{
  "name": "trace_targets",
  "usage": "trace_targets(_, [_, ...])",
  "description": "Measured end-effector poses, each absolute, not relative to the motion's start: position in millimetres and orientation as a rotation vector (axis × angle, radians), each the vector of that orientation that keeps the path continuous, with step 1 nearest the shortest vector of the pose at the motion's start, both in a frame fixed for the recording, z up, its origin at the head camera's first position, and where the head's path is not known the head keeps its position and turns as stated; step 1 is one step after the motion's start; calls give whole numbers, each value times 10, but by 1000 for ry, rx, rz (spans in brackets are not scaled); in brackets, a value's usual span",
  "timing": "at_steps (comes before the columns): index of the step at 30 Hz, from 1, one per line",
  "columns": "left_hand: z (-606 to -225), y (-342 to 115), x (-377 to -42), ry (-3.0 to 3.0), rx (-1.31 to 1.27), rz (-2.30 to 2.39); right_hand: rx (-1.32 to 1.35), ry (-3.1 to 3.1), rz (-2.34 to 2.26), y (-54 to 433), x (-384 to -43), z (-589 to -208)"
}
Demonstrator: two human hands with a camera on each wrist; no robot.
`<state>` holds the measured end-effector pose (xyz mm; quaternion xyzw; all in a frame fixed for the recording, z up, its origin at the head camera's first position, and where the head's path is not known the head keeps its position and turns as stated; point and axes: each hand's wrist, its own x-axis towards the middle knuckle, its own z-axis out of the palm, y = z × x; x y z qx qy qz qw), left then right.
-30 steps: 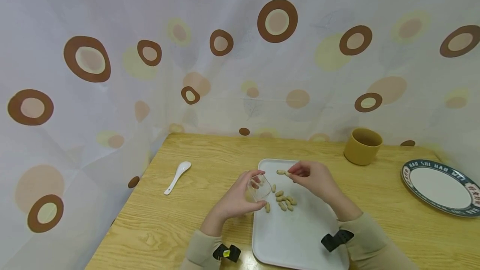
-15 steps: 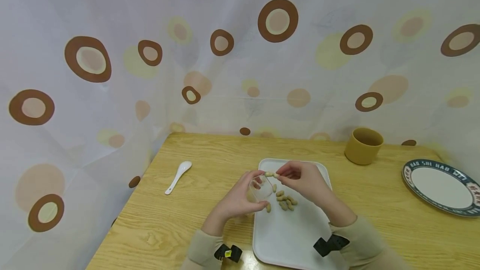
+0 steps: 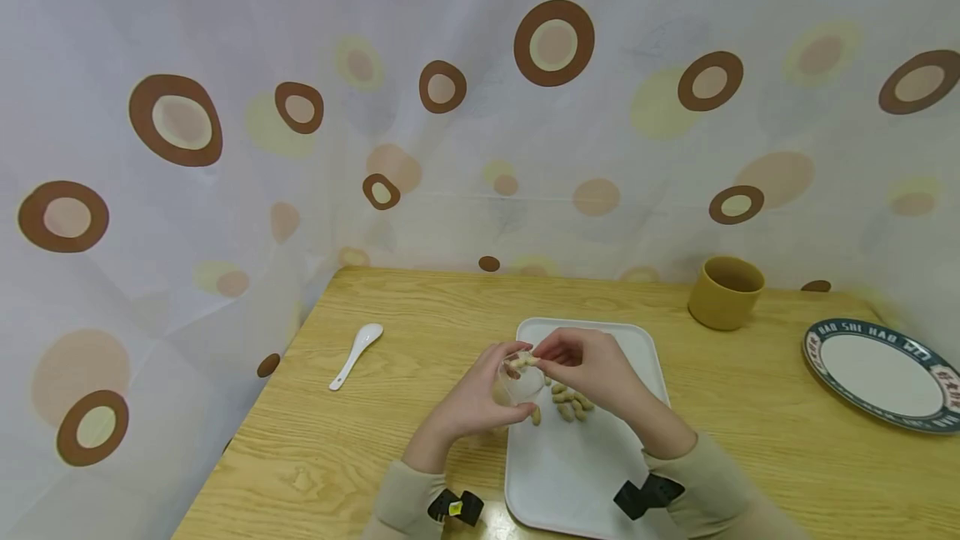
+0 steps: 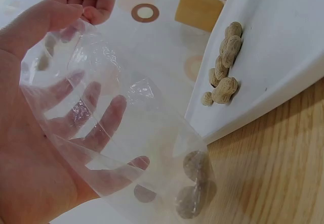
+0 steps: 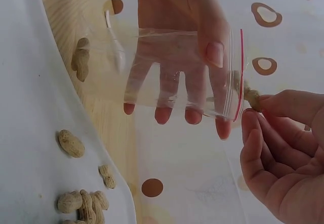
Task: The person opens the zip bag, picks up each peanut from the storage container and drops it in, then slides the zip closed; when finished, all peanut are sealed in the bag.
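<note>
A clear zip bag [image 5: 114, 82] with a red line along its opening is held in my left hand [image 3: 476, 398], thumb on one side and fingers on the other. Its mouth faces right. Peanuts in their shells [image 4: 195, 183] show through the film at the bag's bottom. My right hand [image 3: 596, 367] pinches a peanut [image 5: 251, 96] between thumb and fingertips, with the peanut's far end inside the bag mouth. Several more peanuts [image 3: 572, 402] lie on the white tray [image 3: 577, 482] below both hands.
To the left on the wooden table [image 3: 292, 457] lies a white spoon [image 3: 357, 354]. A mustard-yellow cup [image 3: 724, 298] stands at the back right, near the patterned curtain [image 3: 450, 223]. A plate with a dark lettered rim [image 3: 832, 373] is at the far right.
My right hand has moved left with the peanut, from over the tray to the bag's mouth. The left hand and the bag have stayed nearly still.
</note>
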<state>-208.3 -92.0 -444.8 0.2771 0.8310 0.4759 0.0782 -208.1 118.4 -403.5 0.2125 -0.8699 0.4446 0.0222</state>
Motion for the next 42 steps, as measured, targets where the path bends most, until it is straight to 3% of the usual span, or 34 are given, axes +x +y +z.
trace_targets(18, [-4469,-935,-2098,2490,815,1436,593,-2761,1346,1366,-2261,-4050])
trace_targets(42, [-4468,-933,-2101,2484,805,1442,492,-3023,1194,1729,-2335,-4581])
